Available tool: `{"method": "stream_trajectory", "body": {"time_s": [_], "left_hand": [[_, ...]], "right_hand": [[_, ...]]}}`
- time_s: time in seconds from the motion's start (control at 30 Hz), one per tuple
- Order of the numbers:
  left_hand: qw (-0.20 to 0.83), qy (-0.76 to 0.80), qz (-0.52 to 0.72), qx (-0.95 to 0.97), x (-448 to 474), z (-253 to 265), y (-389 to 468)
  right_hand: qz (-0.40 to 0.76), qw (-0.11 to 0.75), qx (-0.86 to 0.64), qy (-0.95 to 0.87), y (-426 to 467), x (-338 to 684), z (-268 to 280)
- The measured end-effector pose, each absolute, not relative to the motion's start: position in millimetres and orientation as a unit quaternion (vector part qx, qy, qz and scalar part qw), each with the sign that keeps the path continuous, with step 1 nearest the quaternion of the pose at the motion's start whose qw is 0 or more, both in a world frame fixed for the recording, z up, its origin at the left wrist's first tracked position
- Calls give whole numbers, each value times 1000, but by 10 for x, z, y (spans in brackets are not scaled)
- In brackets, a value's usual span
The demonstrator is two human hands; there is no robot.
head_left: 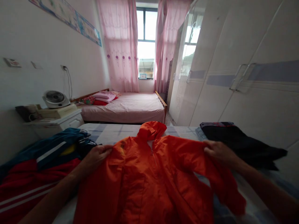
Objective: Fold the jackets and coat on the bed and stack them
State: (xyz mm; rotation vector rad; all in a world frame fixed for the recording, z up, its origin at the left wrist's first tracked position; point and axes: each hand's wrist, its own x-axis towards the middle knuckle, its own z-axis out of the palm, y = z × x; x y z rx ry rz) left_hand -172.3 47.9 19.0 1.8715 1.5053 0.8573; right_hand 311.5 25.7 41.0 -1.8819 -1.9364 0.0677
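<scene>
An orange hooded jacket point(144, 180) lies spread out in front of me, its hood point(151, 129) pointing away and its front zip facing up. My left hand point(101, 154) is closed on the jacket near its left shoulder. With the fingers pinched, my right hand point(217, 151) grips the sleeve on the right, and the rest of that sleeve hangs down toward the lower right. Below the frame the jacket's hem is cut off from view.
Blue and red striped clothes point(53, 155) are heaped at the left. Folded black clothing point(243, 143) lies at the right on the checked bed sheet point(112, 130). Beyond stand a second bed point(137, 107), a white wardrobe point(221, 102) and a fan point(55, 99) on a cabinet.
</scene>
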Motion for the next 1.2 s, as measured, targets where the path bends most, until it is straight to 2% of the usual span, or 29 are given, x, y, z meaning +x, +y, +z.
{"method": "stream_trajectory", "body": {"time_s": [0.03, 0.1, 0.2, 0.33, 0.43, 0.5, 0.6, 0.67, 0.73, 0.83, 0.97, 1.03, 1.1, 1.2], "left_hand": [[234, 575, 338, 707, -1751, 295, 547], [116, 600, 357, 706, -1783, 459, 688], [23, 628, 358, 691, -1758, 502, 796], [6, 603, 317, 732, -1669, 211, 381], [61, 531, 240, 810, -1641, -79, -298], [62, 459, 173, 869, -1647, -259, -713], [-28, 405, 141, 903, -1658, -532, -1041], [-94, 413, 162, 891, -1652, -690, -1083], [-115, 451, 178, 867, -1643, -766, -1071], [-76, 571, 143, 805, -1654, -672, -1070], [69, 712, 77, 695, -1703, -403, -1107], [161, 722, 113, 664, -1706, -339, -1113], [255, 704, 198, 633, -1680, -312, -1098], [379, 663, 342, 547, -1586, -212, -1015]], "right_hand": [[-64, 216, -683, -695, 383, 3142, 547], [-147, 243, -687, -669, 617, 3163, 743], [-185, 279, -668, -665, 767, 3068, 720], [-132, 255, -608, -740, 308, 2826, 237], [15, 211, -576, -789, -383, 2723, -146], [63, 172, -539, -822, -815, 2674, -344], [2, 164, -493, -855, -1196, 2537, -577], [-62, 171, -495, -850, -1244, 2401, -675], [-109, 180, -513, -832, -1169, 2279, -684], [-165, 197, -559, -788, -974, 2211, -528], [-186, 204, -664, -695, -848, 2283, -329], [-119, 198, -699, -676, -859, 2323, -338], [7, 218, -713, -666, -863, 2356, -365], [123, 345, -702, -611, -772, 2378, -294]]}}
